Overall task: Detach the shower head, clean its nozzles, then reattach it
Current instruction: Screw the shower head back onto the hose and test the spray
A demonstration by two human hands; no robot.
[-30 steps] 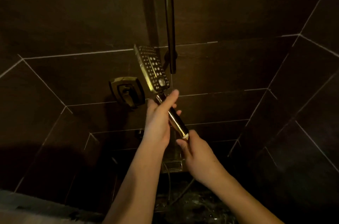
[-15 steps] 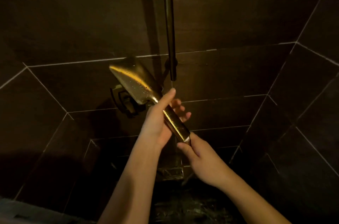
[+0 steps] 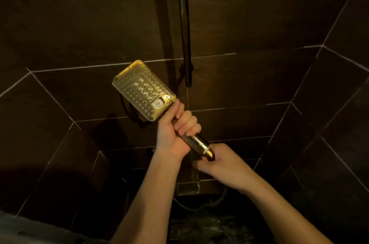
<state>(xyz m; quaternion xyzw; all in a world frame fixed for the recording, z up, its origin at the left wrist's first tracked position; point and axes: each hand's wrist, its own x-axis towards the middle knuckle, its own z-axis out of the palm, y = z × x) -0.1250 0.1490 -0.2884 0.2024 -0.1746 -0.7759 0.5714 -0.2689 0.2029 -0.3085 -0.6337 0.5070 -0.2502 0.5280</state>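
Observation:
A gold, rectangular shower head (image 3: 144,90) is held up in front of the dark tiled wall, its nozzle face turned toward me. My left hand (image 3: 175,129) grips the handle just below the head, fingers curled round it. My right hand (image 3: 221,163) holds the lower end of the handle (image 3: 201,143), where the hose joins; the fingers there are partly hidden. A thin hose (image 3: 199,205) loops down in the dark below the hands.
A dark vertical slide bar (image 3: 184,24) with its holder runs down the wall right of the head. A wall valve (image 3: 132,113) sits behind the head, mostly hidden. A small metal-framed niche (image 3: 188,188) lies low on the wall. Dark tiled walls close in on both sides.
The shower head has rotated in my hands: half a second ago its smooth back faced me, now the nozzle face does. My left hand has closed fully round the handle.

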